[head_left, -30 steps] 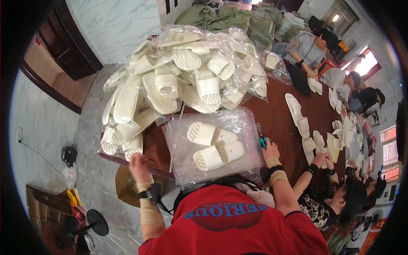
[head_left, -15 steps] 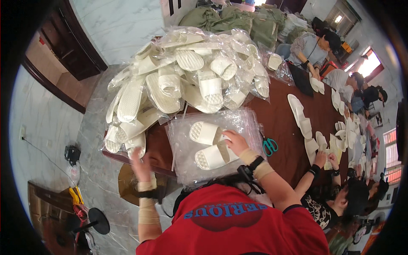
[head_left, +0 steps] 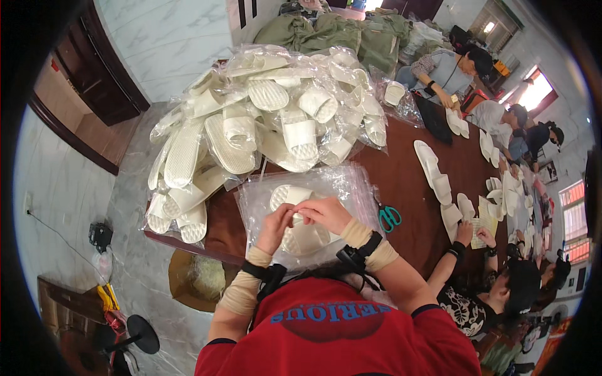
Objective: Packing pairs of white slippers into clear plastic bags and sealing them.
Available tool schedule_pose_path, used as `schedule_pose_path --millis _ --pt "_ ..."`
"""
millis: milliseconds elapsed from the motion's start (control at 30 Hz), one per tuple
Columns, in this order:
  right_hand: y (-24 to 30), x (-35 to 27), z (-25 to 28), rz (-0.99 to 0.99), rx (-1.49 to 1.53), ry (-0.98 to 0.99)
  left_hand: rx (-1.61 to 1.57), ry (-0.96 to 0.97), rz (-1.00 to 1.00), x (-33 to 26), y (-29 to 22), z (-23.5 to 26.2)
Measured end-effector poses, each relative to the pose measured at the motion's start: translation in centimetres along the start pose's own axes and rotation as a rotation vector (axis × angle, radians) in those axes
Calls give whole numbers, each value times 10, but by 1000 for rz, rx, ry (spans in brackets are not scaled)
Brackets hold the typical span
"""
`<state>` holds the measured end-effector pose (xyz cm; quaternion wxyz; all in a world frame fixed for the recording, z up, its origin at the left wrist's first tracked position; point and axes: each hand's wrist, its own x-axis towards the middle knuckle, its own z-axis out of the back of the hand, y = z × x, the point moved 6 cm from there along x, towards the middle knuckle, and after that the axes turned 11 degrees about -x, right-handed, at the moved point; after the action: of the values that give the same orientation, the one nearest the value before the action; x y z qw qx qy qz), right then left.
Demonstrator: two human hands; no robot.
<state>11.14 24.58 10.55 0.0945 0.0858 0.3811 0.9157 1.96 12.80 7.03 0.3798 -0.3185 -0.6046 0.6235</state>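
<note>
A pair of cream slippers [head_left: 303, 240] lies side by side on a stack of clear plastic bags [head_left: 351, 182] at the near edge of the brown table. Over the slippers my two hands meet, partly covering them. The fingertips of my left hand [head_left: 274, 227] are pinched together. My right hand [head_left: 327, 213] is closed too, its fingers touching the left fingertips. Whatever sits between the fingers is too small or hidden to name.
A large heap of bagged cream slippers [head_left: 244, 135] rises beyond the stack. Teal-handled scissors [head_left: 389, 219] lie to the right. More slippers [head_left: 433, 172] line the brown table [head_left: 401, 160], where other people work. A brown open container [head_left: 182, 282] stands on the floor, lower left.
My left hand has come in from the table's left edge to meet the right. My right hand has shifted slightly left and closed with it above the slippers.
</note>
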Motion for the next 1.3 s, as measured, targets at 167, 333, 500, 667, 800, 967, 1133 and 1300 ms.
schedule_pose_path --millis 167,333,500,667,800,967,1133,1300 --pt "-38 -7 -14 -249 459 69 47 -338 79 -48 8 85" --pt "4 -8 -62 -167 345 288 -152 -98 16 -82 -1 71" --pt "42 -4 -96 -92 270 461 108 20 374 -109 32 37" --pt "-23 -10 -64 -117 315 26 323 -376 225 -159 19 124" --pt "-76 -45 -44 -443 213 40 507 -824 453 -238 21 219" --pt "-98 -72 -84 -720 526 224 885 -605 51 -189 10 192" --pt "-74 -61 -65 -608 418 242 603 -211 -152 -70 23 63" --pt "-46 -64 -1 -386 -279 352 630 -112 -84 -25 86 22"
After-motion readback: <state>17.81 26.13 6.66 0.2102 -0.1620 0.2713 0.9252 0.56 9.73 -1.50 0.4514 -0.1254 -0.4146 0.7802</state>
